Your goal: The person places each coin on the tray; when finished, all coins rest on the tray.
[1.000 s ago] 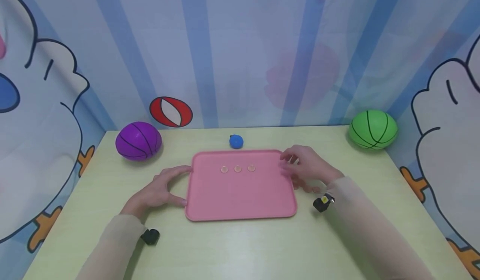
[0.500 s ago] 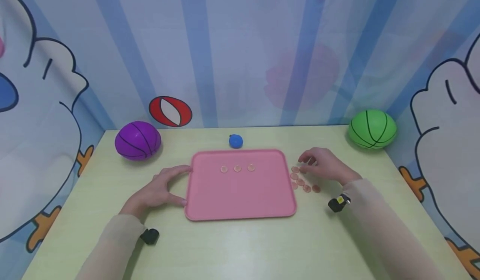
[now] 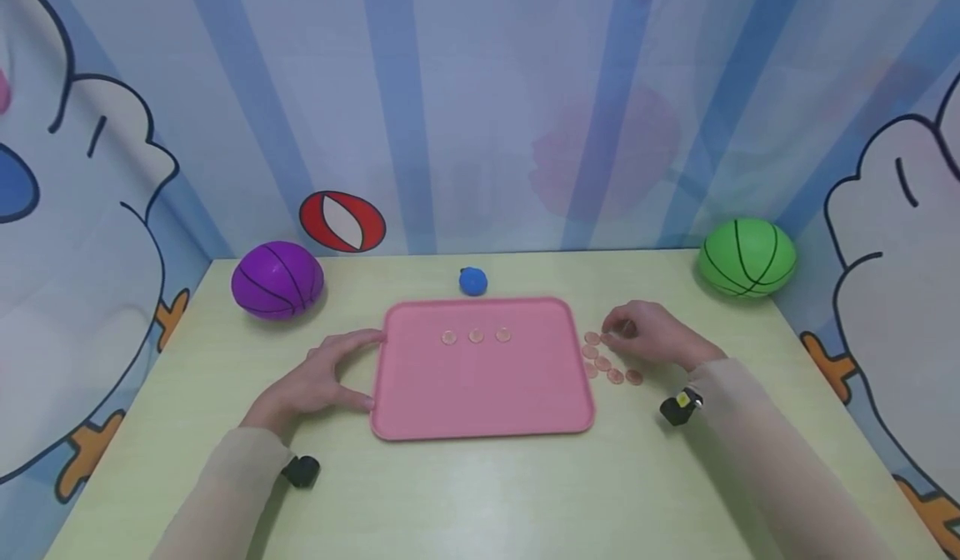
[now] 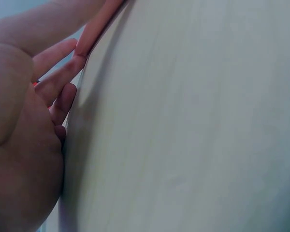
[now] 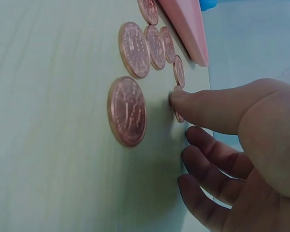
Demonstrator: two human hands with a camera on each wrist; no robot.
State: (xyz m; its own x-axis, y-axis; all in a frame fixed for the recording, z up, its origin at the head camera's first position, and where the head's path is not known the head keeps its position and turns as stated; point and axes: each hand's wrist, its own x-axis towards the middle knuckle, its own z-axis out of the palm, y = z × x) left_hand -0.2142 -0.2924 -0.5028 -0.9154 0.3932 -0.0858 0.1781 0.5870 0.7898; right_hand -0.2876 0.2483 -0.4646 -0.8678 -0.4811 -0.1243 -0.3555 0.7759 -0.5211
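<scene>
Coin [image 5: 180, 116] pinched by right hand [image 3: 655, 335] — left hand [image 3: 315, 378], loosely spread, touches pink tray [image 3: 480, 393].

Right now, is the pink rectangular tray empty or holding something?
Not empty: the tray holds three small pale round coins, lying in a row in its far half.

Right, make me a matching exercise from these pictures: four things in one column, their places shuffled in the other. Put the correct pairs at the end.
Things
1. Left hand
2. Right hand
3. Row of three coins
4. Green toy basketball

Places
A. At the back right of the table
B. At the left edge of the pink tray
C. On the pink tray
D. At the loose coins to the right of the pink tray

Pairs: 1-B, 2-D, 3-C, 4-A
</scene>
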